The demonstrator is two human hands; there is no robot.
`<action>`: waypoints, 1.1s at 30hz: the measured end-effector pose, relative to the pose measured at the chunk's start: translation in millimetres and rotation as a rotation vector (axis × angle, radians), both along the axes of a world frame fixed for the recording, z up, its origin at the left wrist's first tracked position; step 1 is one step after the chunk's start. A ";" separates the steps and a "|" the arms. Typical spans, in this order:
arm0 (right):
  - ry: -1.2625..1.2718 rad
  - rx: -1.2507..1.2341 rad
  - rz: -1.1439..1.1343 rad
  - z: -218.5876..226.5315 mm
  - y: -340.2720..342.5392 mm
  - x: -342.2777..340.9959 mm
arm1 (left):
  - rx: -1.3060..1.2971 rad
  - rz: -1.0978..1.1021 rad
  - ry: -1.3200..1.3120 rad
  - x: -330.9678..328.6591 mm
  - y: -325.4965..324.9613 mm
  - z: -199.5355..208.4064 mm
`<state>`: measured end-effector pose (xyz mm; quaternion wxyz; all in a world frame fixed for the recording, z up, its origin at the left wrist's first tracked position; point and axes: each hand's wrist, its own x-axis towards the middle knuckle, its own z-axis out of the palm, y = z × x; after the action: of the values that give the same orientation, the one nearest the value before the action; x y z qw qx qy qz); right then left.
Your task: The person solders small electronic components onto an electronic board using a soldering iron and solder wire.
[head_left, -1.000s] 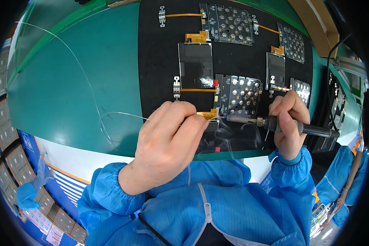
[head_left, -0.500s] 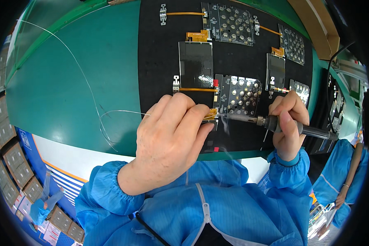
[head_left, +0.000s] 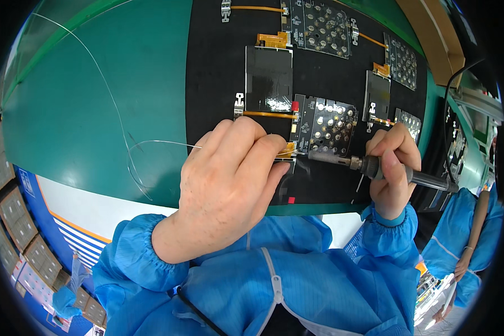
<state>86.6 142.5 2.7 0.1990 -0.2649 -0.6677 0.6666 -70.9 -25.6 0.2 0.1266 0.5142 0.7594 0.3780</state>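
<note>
My left hand [head_left: 218,182] is closed in a pinch on a thin solder wire [head_left: 165,141], which loops away to the left. Its fingertips sit beside an orange flex cable [head_left: 288,150] at the lower left corner of a circuit board [head_left: 333,126] dotted with round metal contacts. In my right hand [head_left: 395,168] is a soldering iron [head_left: 369,166], held like a pen. Its tip points left to the joint of cable and board; whether it touches is too small to tell. Faint smoke hangs below. My left fingers partly hide a screen below the joint.
A dark display panel [head_left: 269,78] lies just above my left hand on the black mat [head_left: 215,61]. More boards [head_left: 322,28] with orange cables lie farther off. Green table surface [head_left: 67,112] spreads to the left. A cardboard box [head_left: 434,39] stands far right; a co-worker's arm [head_left: 473,241] shows lower right.
The view has shifted slightly, so the boards appear a little higher. The smoke by the iron's tip has thinned. Both hands keep their holds at the same joint.
</note>
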 end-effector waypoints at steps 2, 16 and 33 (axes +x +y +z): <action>-0.021 0.012 0.026 0.0 0.8 0.9 | -0.001 0.004 -0.002 0.1 0.6 0.1; 0.181 0.073 -0.339 37.0 37.6 19.0 | 0.001 0.012 -0.070 -8.5 1.7 17.1; 0.377 -0.152 -0.460 -2.3 72.5 76.6 | 0.037 0.346 -0.726 -65.6 -31.6 -5.7</action>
<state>163.3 215.0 0.4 0.4448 -0.2948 -0.4897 0.6895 -136.5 -57.2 -5.5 0.3119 0.2138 0.7338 0.5644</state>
